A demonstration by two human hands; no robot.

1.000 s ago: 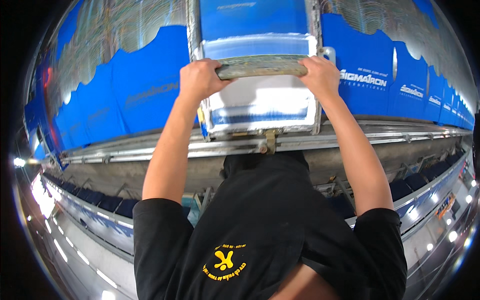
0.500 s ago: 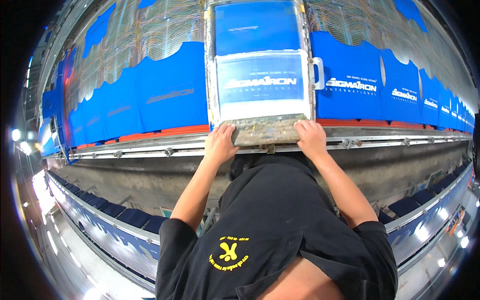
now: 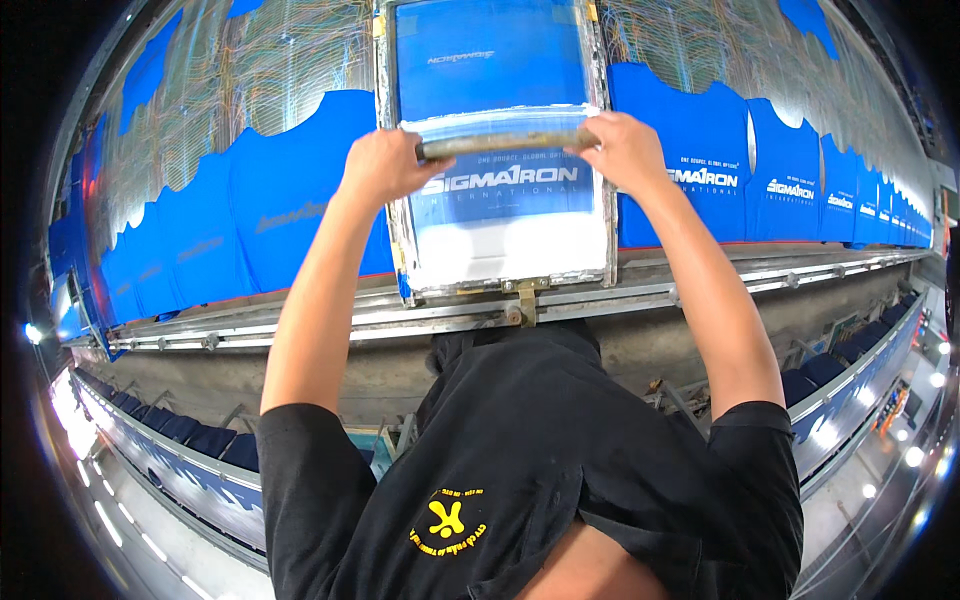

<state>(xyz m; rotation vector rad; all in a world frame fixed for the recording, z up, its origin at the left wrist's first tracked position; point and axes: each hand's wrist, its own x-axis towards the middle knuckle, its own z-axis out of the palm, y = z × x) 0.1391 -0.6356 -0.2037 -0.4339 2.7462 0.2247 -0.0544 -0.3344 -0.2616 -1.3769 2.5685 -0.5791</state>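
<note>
My left hand and my right hand are closed round the two ends of a worn squeegee. The squeegee lies crosswise over a long screen-printing frame, roughly halfway along what shows of it. Blue fabric and white lettering show within the frame. A wide patch of wet-looking white ink covers its near end, and a thin white line runs across beyond the squeegee. Where the squeegee's lower edge meets the mesh cannot be made out.
Blue fabric pieces with white print lie in a row on both sides, on a long table. A metal rail with bolts runs along its near edge. Behind me, a lower rack holds dark panels.
Both hands have carried the squeegee away from me, from the frame's near end to further up it. Its broad face has turned to a narrow edge. White ink at the near end is uncovered.
</note>
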